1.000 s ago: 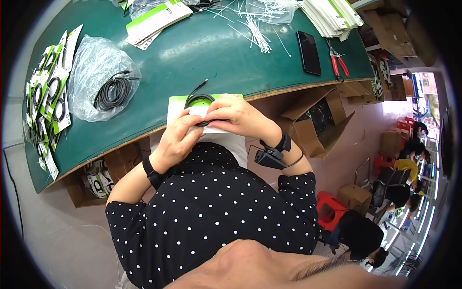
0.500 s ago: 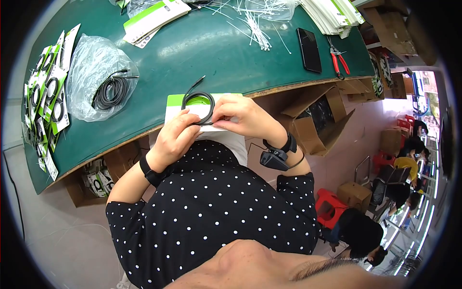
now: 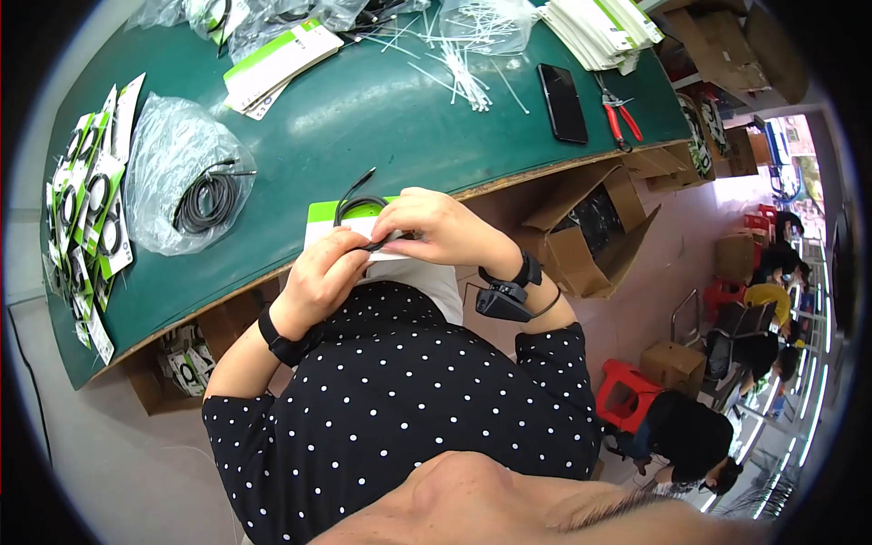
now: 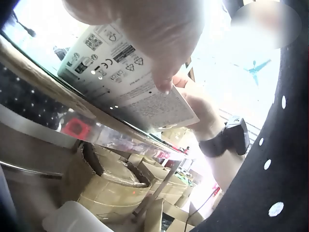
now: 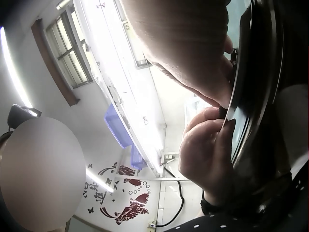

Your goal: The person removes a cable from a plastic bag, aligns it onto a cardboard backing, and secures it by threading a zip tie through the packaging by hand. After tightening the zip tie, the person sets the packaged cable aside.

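In the head view a green and white packaging card (image 3: 320, 216) lies at the table's near edge with a coiled black cable (image 3: 361, 203) on it. One cable end with its plug points up past the card. My left hand (image 3: 318, 277) grips card and coil at the lower left, thumb in front. From the right, my right hand (image 3: 434, 227) pinches the cable low on the coil, its fingertips close to the left thumb and covering part of the loop. The left wrist view gives the card's printed back (image 4: 130, 89); the right wrist view sees the card nearly edge-on.
Left on the table are a pile of carded cables (image 3: 91, 200) and a plastic bag (image 3: 163, 150) with a coiled cable. Farther back lie white cable ties (image 3: 463, 77), stacked cards (image 3: 599, 32), a phone (image 3: 562, 103) and red-handled pliers (image 3: 622, 118). An open carton (image 3: 581, 250) stands below the edge.
The right hand moved from the coil's right side in over the loop, nearer the left thumb, hiding more cable. The left hand keeps its grip. The head view has shifted slightly.
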The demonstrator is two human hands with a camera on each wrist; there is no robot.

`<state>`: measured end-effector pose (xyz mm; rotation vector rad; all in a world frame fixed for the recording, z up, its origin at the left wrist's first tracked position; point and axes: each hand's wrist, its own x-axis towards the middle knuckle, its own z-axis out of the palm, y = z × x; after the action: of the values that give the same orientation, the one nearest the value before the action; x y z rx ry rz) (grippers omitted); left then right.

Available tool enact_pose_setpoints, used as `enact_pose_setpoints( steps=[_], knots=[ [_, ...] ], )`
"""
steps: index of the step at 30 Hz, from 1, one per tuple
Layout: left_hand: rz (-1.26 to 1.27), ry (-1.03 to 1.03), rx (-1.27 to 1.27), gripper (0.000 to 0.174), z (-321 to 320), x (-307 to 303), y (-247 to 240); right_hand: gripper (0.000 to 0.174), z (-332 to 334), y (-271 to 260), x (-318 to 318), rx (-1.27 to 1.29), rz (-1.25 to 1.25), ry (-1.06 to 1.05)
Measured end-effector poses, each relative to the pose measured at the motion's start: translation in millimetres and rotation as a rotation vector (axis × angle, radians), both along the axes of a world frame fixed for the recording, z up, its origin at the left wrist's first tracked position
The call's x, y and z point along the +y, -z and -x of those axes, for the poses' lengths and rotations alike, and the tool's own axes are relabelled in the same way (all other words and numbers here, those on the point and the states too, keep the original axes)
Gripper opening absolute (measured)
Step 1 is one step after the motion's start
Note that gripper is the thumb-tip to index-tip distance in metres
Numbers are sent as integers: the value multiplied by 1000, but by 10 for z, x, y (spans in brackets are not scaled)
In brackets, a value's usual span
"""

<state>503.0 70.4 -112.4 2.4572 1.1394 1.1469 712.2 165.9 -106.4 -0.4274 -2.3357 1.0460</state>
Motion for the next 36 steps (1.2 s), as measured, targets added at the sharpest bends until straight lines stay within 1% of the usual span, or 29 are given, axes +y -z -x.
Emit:
enact_pose_setpoints(
  steps=[3,6,11,15,18,23,25,27,29,30,33,34,36],
  knots=[
    [16,18,11,21,10,3,-5,14,36,21,53,-18,-48,-26],
    [37,27,10,22,14,-1,-22,10,78,17,59,28,-24,-47],
    [32,44,46,23,22,-27,-22,13,87,60,52,2,-23,-79],
    [41,50,75,24,42,-33,-56,9,94,70,52,21,-4,-73],
    [56,120,117,26,100,-12,-59,10,78,42,54,-26,9,-115],
    [47,116,40,27,113,28,-69,8,81,-85,270,64,32,-168],
    [46,110,30,27,115,25,-61,11,48,-89,596,94,-19,115],
    [39,105,25,27,114,13,-54,12,15,-22,995,-49,-200,458],
    [50,103,5,27,108,10,-55,10,-50,235,1363,-231,-574,711],
    [54,102,-4,28,110,15,-55,10,-54,310,1457,-225,-584,711],
    [37,100,-2,28,119,14,-23,11,-19,428,1673,-609,-691,837],
    [39,101,-4,28,117,19,-25,11,-13,425,1710,-607,-697,835],
    [42,93,-18,28,106,22,-23,12,-43,444,1746,-518,-629,776]
  ],
)
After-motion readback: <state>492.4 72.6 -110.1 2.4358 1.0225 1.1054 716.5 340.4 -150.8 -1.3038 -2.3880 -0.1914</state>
